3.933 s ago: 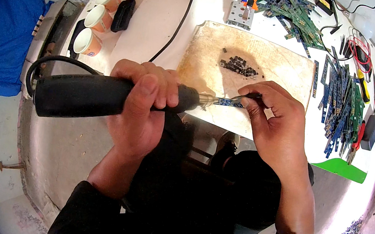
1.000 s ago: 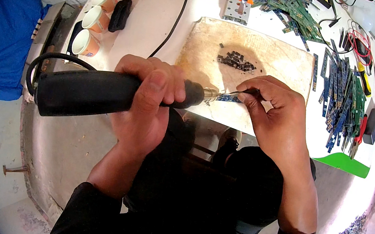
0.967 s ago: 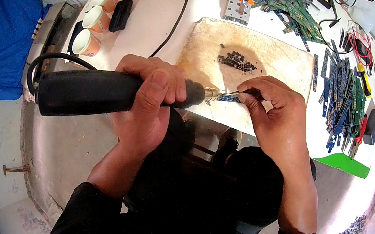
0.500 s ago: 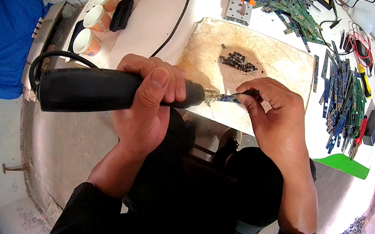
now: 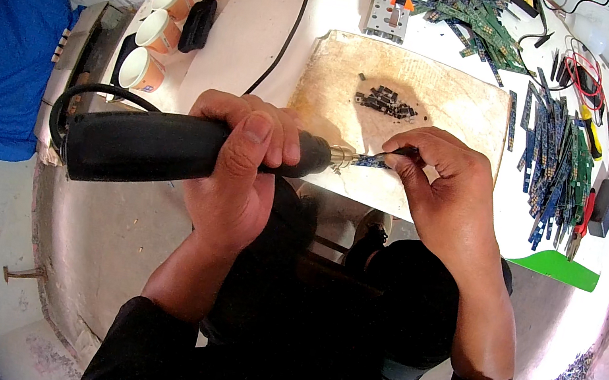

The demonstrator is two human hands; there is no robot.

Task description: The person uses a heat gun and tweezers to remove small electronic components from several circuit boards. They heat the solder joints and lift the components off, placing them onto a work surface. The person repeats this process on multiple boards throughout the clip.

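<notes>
My left hand is wrapped round the thick black handle of a hot-air gun, its metal nozzle pointing right. Just beyond the nozzle is a narrow blue circuit board strip, its right end hidden by fingers. My right hand is closed in a pinch on dark, thin tweezers, whose tip reaches over the strip. What supports the strip is not visible. Behind the hands, a small heap of black chips lies on a scorched tan board.
Circuit board strips lie in a heap at right and another pile at the back. Paper cups line the left side, beside a black case. A metal fixture stands behind the board. Pliers rest at the right edge.
Almost nothing differs. The hot-air gun and both hands hold nearly the same position, with only a tiny shift at the strip.
</notes>
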